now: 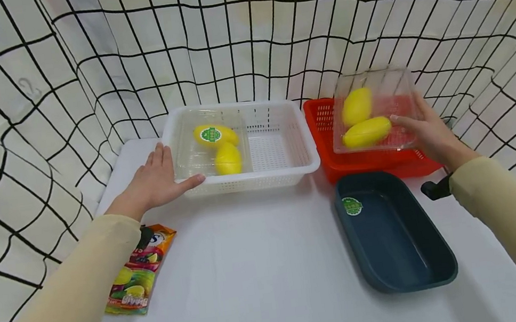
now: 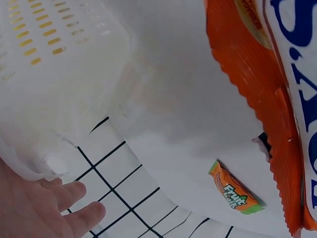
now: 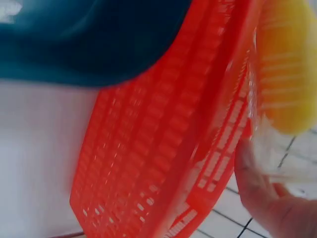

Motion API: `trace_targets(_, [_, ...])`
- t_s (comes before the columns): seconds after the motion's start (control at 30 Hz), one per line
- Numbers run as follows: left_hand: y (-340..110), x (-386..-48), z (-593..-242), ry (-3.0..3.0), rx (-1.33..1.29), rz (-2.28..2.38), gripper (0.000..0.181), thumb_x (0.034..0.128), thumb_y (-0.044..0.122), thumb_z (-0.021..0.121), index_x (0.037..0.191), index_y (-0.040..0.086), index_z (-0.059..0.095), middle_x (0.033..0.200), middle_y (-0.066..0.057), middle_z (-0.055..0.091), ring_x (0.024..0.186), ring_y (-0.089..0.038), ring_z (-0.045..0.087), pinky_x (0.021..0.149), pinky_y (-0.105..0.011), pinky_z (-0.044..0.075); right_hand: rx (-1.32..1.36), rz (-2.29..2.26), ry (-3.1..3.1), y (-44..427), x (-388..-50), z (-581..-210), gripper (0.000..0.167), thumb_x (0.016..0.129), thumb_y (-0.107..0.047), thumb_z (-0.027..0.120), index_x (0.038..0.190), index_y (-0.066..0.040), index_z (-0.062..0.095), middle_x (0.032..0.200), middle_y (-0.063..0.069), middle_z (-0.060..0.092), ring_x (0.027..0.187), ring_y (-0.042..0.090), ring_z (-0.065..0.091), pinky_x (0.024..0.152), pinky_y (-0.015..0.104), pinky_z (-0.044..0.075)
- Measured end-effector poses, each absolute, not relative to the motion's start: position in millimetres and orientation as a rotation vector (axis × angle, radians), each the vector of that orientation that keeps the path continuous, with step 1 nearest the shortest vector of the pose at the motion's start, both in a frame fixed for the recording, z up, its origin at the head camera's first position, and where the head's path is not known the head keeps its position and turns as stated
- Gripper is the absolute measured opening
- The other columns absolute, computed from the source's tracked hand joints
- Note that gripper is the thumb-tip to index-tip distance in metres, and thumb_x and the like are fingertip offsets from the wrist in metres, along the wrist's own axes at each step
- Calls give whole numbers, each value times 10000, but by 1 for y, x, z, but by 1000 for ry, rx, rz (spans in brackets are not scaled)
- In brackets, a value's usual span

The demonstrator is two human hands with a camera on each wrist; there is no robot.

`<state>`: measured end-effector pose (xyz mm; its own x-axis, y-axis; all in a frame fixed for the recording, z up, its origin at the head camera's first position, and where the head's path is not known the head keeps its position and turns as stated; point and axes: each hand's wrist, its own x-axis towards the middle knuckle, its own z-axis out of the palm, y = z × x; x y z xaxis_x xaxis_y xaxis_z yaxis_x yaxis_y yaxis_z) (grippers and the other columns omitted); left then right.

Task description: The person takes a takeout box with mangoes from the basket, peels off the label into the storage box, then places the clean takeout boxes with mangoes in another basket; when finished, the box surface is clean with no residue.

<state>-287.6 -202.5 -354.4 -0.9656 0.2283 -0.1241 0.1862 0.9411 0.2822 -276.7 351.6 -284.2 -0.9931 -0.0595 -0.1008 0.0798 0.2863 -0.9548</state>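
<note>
Plastic box (image 1: 386,86), yellow fruits (image 1: 367,132) inside, held in right grip (image 1: 433,134)

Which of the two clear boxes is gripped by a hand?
The clear box over the red basket, gripped by the right hand; the other clear box sits ungripped in the white basket.
</note>
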Motion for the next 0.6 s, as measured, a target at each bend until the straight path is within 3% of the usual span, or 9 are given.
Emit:
trace_targets(0.2, [-202, -287, -354, 2947, 321, 404, 1235, 915, 763, 483, 1575, -126, -64, 1653, -374, -51, 1506, -577, 100, 1187, -730, 183, 24, -1547, 2511, 361, -293, -298, 863, 1042, -456, 537, 1570, -541, -140, 1721, 114, 61, 1334, 228, 408, 884, 174, 563])
trace_targets(0.4, [-202, -285, -352, 2940, 324, 373, 1232, 922, 756, 474, 1569, -132, -82, 1651, -373, -82, 1508, -583, 82, 1191, -728, 171, -3, -1434, 2499, 362, -303, -306, 873, 1038, -442, 558, 1590, -509, -114, 1700, 141, 132, 1433, 350, 335, 864, 173, 557])
trace_targets(0.6, [-201, -287, -353, 2946, 332, 359, 1224, 926, 744, 482, 1569, -132, -83, 1652, -372, -79, 1507, -583, 85, 1185, -732, 177, 20, -1404, 2447, 366, -306, -313, 888, 1038, -430, 566, 1603, -478, -117, 1704, 142, 102, 1489, 396, 253, 871, 185, 552])
